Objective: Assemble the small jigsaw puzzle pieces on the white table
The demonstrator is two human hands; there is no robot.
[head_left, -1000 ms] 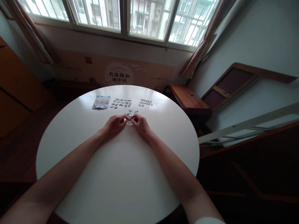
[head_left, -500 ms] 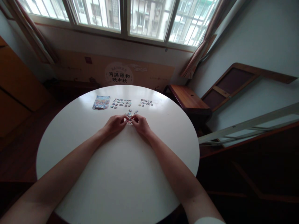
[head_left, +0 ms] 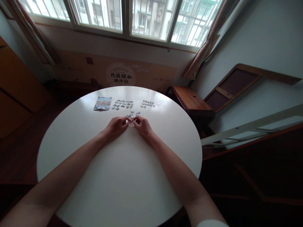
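Jigsaw puzzle cluster point(head_left: 132, 116): on the far half of a round table point(head_left: 123, 176), lying between both hands.

Behind, a wide window point(head_left: 126, 19) with pale frames, upright bars and building fronts beyond; at either side, pinkish cloth curtains point(head_left: 201, 55) hanging in folds. In front of these, the table itself: white, smooth, slightly glossy, with daylight reflected near the far edge. Below the window, a tan printed panel point(head_left: 75, 67) bearing 月满颐和 over 映中秋 in bold dark characters on a pale disc; finer lettering around too small to read. Beyond the table's right edge, a low wooden bench point(head_left: 189, 97), reddish-brown and straight-grained.

Left hand point(head_left: 117, 124): fingers curled, thumb and index finger brought close together at the cluster's left edge. Right hand point(head_left: 142, 125): a near mirror of this at the right edge. For both, impossible to tell at this size if pinching a piece or merely touching one.

Toward the table's far left, a flat rectangular packet point(head_left: 102, 103) with blue and orange-brown print, any wording illegible. Just right of it, rows of loose knobbed pieces point(head_left: 123, 102); past a gap, a smaller group of pieces point(head_left: 148, 102). Cluster irregular in outline, long axis pointing away from the body; joins too small to make out.
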